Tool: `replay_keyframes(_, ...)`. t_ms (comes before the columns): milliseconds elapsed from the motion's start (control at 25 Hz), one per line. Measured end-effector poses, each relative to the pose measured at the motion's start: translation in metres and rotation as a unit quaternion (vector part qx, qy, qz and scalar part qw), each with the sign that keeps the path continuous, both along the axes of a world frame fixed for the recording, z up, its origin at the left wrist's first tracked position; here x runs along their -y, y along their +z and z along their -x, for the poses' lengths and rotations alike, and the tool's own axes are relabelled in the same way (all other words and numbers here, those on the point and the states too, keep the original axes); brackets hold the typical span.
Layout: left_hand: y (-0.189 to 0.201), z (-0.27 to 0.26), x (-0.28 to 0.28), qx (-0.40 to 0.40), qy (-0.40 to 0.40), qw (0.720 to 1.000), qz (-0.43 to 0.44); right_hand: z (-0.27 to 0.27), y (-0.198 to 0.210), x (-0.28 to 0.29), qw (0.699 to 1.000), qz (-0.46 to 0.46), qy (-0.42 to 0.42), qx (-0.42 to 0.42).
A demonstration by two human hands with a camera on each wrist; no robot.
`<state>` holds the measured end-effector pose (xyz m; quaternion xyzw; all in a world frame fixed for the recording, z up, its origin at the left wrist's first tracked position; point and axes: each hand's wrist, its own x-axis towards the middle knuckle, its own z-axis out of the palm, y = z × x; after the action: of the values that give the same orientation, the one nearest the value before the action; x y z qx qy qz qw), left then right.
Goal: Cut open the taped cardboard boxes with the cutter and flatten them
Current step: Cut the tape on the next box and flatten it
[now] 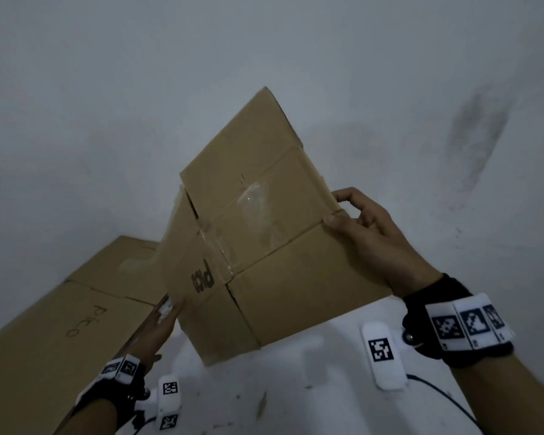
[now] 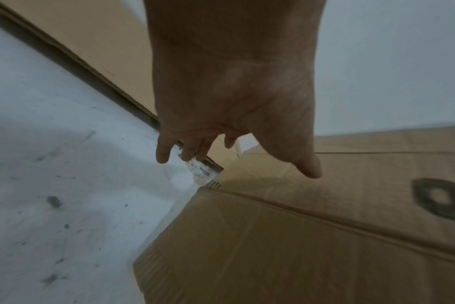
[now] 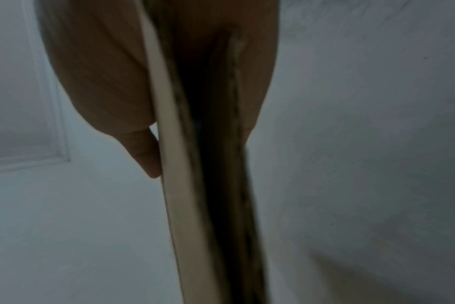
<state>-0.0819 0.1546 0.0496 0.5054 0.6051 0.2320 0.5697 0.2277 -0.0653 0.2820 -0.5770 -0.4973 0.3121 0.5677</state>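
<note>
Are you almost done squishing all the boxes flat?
One box already looks finished: flat cardboard lies on the floor at the left. A second box is in hand, folded nearly flat. The right hand pinches its edge in its grip; the left hand steadies the other side with straight fingers. Clear tape remains on it. No cutter or other boxes show.

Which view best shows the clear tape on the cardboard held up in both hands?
The head view: the clear tape runs across the flattened box face. The left wrist view shows only a torn scrap at a corner; the right wrist view shows only cardboard edges, no tape.
</note>
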Motion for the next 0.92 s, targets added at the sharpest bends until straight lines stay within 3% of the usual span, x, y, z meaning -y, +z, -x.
replay_keyframes(200,0.0,0.049,0.002,0.075,0.076,0.993,0.04,-0.001,0.029,-0.038,0.999,-0.007,0.046,-0.006)
replay_keyframes(400,0.004,0.127,-0.022,0.185,0.2,0.961,0.046,0.026,0.028,-0.116,0.997,0.011,0.072,-0.024)
replay_keyframes(680,0.006,0.285,-0.061,0.143,0.359,0.921,0.052,0.117,-0.007,-0.285,0.989,0.082,0.119,0.006)
replay_keyframes(920,-0.029,0.37,-0.054,0.076,0.408,0.909,0.037,0.206,-0.068,-0.403,0.973,0.135,0.156,0.102)
